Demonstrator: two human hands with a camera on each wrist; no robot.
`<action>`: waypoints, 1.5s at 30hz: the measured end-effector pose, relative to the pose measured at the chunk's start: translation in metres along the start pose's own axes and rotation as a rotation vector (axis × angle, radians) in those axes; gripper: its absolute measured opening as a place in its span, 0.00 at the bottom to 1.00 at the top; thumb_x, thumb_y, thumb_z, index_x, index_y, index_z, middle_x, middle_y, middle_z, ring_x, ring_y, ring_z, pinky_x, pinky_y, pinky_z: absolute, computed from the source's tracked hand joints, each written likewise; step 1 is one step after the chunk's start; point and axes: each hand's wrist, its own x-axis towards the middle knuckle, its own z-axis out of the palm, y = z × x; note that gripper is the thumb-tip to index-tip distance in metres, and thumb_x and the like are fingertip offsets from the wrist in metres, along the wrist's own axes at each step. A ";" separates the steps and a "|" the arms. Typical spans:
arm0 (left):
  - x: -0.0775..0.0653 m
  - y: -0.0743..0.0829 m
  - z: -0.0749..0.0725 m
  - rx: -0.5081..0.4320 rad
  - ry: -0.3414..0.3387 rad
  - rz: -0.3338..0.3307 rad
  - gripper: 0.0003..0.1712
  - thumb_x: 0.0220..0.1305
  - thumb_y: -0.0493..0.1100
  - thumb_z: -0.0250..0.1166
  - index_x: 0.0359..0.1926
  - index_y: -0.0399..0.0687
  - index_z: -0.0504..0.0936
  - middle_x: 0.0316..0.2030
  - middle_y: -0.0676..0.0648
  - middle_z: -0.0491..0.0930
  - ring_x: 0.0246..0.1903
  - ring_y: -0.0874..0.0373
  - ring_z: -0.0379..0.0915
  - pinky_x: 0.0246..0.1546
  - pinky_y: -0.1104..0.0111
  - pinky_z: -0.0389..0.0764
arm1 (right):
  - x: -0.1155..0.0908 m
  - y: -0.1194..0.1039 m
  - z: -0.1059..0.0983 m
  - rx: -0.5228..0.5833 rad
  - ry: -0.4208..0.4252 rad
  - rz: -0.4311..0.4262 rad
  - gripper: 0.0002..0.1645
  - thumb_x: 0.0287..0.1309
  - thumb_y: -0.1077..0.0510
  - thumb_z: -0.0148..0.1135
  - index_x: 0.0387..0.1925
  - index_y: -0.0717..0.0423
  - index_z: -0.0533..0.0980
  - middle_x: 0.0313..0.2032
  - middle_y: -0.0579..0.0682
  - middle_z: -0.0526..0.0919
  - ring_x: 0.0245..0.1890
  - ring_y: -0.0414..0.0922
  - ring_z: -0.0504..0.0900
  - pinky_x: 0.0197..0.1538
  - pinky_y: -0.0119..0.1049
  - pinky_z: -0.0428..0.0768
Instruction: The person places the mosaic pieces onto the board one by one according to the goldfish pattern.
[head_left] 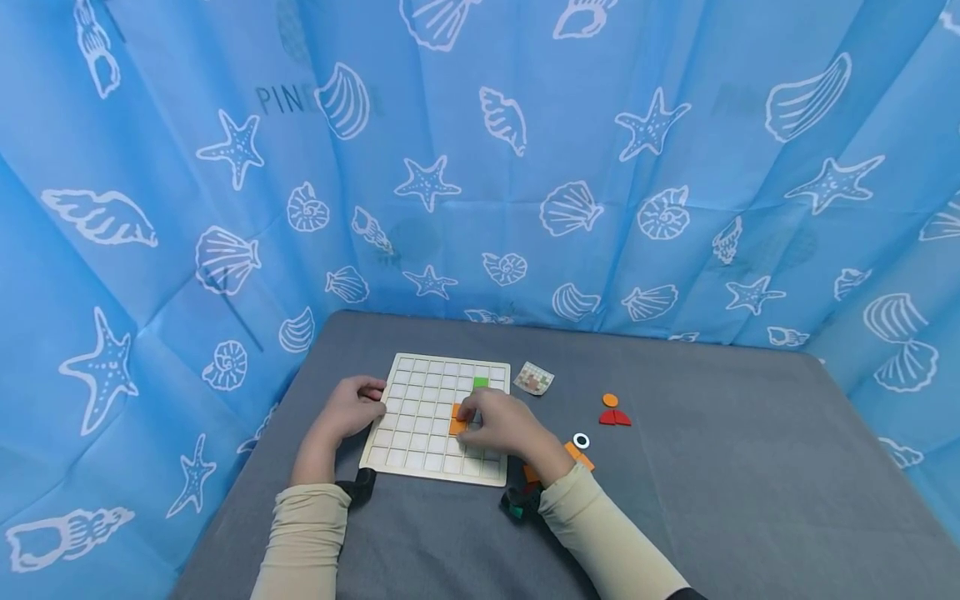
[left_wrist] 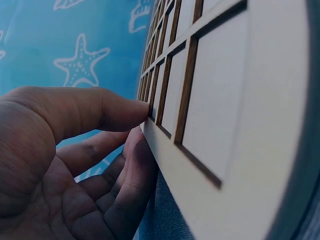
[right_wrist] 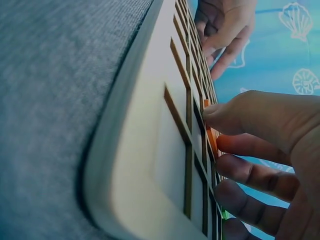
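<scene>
Over on the left, the left hand (head_left: 348, 410) has the grid board (head_left: 411, 423) by its left edge, and the left wrist view gives us what the head view can't: thumb on the rim's face, fingers tucked behind, a pinch on that border. One board, lying on the gray table (head_left: 750, 450), its near edge well short of the table's far side.

Across the squares now: one green tile (head_left: 481, 382) up in the right part, and two orange tiles (head_left: 456, 427) showing lower down, one above the other. Here's the right hand (head_left: 498, 421), thumb and forefinger pinching at the lower orange one, other fingers loosely bent; the right wrist view catches only a sliver of green beside them.

Just past the board's right edge, one small patterned card (head_left: 534, 378). Near the right wrist, one white ring (head_left: 581, 435) and some orange pieces (head_left: 585, 461), partly covered, so no sure count. Farther right, one orange disc (head_left: 611, 400) above two red pieces (head_left: 622, 417), then wide room to the table's right edge.
</scene>
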 end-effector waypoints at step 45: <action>0.002 -0.004 0.001 0.010 0.007 0.008 0.26 0.65 0.34 0.63 0.65 0.35 0.79 0.52 0.36 0.79 0.45 0.47 0.77 0.47 0.54 0.79 | -0.072 0.062 -0.042 0.116 -0.036 0.111 0.06 0.63 0.56 0.75 0.42 0.49 0.87 0.38 0.43 0.85 0.34 0.39 0.81 0.39 0.33 0.81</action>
